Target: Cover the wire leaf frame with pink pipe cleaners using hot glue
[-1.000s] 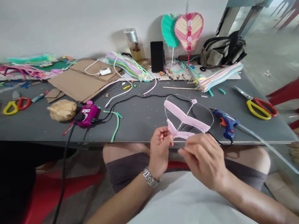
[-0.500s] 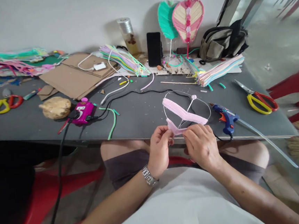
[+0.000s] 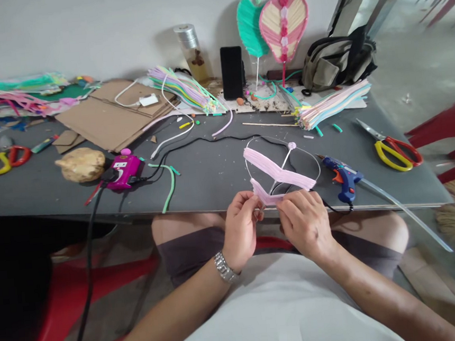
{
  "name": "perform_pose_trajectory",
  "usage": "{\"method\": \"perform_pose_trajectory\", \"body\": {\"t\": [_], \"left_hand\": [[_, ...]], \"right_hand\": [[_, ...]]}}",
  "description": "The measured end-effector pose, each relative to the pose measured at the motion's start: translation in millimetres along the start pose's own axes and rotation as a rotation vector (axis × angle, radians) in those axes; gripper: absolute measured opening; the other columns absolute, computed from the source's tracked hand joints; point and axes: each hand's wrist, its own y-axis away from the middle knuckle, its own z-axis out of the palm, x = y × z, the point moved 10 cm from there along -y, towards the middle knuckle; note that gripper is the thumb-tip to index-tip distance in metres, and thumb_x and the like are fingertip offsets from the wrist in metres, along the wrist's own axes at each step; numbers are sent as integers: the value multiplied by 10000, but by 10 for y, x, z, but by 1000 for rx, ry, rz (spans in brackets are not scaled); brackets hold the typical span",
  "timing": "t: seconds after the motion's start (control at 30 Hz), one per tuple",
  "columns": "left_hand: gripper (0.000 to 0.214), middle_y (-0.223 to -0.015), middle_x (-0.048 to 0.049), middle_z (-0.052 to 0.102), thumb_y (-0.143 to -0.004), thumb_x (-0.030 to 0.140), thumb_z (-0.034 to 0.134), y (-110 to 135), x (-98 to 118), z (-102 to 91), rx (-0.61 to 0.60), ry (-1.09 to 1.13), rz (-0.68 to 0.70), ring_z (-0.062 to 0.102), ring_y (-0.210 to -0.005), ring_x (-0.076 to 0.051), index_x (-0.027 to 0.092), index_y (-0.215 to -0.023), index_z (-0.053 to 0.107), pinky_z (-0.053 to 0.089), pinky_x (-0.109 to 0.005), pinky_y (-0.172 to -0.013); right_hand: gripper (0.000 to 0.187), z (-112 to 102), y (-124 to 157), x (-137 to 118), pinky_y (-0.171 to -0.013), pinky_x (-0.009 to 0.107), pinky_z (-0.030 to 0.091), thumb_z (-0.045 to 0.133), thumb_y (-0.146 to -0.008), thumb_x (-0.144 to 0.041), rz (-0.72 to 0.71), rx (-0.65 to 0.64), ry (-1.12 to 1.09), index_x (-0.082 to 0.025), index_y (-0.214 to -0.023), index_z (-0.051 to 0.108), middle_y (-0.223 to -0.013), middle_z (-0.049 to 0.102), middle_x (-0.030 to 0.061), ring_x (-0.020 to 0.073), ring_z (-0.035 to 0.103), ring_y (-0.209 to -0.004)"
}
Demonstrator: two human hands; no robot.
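Note:
A wire leaf frame partly covered with rows of pale pink straws is held over the near edge of the grey table. My left hand pinches the lower pink straw rows at their left end. My right hand is closed on the same lower rows from the right. Both hands sit just above my lap, fingers curled. A small pink bead tops the frame's middle rib.
A blue glue gun lies right of the frame, a purple glue gun with a black cord to the left. Yellow-red scissors, straw bundles, cardboard, a phone, finished fans, a bag and a red chair surround.
My right hand moved up and left to close on the pink straws beside my left hand. The frame and both hands shifted slightly toward the table edge.

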Motion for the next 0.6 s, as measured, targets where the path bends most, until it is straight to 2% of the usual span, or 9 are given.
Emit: {"method": "perform_pose_trajectory", "body": {"t": [0.23,0.33,0.43,0.6], "left_hand": [[288,-636,41,559,-748,330,820,-28,-18,-8,-5,31,-12,467,-582,-88,181,-770,575,385,-232,-568],[296,-660,38,583,-740,336,829,-28,-22,-18,1,38,-12,486,-591,-88,180,-786,582,401,-229,-578],[287,-693,31,608,-733,323,831,-25,-22,-14,-1,46,-11,507,-609,-87,178,-804,595,416,-226,-595],[272,-697,32,612,-728,303,826,-17,-14,4,-3,37,-10,522,-632,-87,177,-801,596,418,-220,-600]], "right_hand": [[213,33,34,-58,-737,355,316,556,-953,-75,-33,-5,-23,-195,-798,641,-831,680,45,188,521,-764],[168,19,43,-74,-743,355,323,548,-964,-87,-54,16,-37,-182,-948,685,-859,695,54,194,544,-787],[237,23,66,-112,-738,358,318,540,-971,-88,-102,18,-65,-164,-1140,688,-868,696,57,200,566,-805],[229,58,90,-141,-753,368,315,581,-965,-120,-155,-1,-37,-172,-1143,715,-795,657,37,188,556,-747]]}}
